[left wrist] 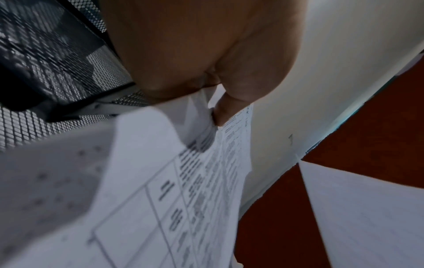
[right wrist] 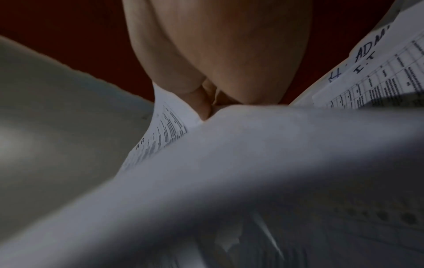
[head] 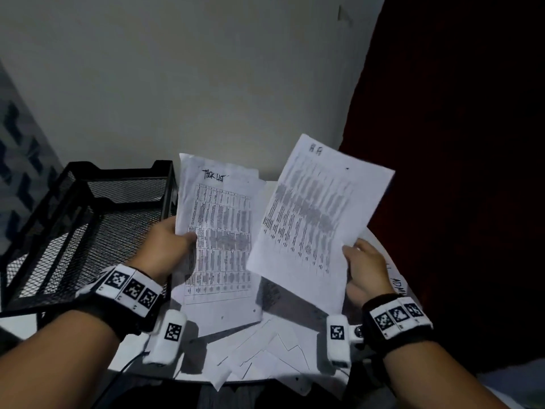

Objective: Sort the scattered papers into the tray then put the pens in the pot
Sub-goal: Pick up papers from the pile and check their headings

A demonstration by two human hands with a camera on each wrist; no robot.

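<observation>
L hand [head: 166,249] pinching "Task List" sheet [head: 219,231], R hand [head: 365,270] gripping 2nd sheet [head: 312,219], both lifted, mesh tray [head: 88,219] on L, loose papers [head: 265,349] on table

Both forearms are bare, with no sleeves showing; the left hand [head: 165,246] and right hand [head: 367,270] wear no gloves; each wrist carries a black band [head: 413,338] topped by a white strip printed with three square black-and-white coded markers [head: 131,287]; on the near inner side of each band hangs a small white rounded camera unit [head: 168,338] bearing one such marker; a thin dark cable [head: 118,376] trails from the left unit toward the near edge.
</observation>
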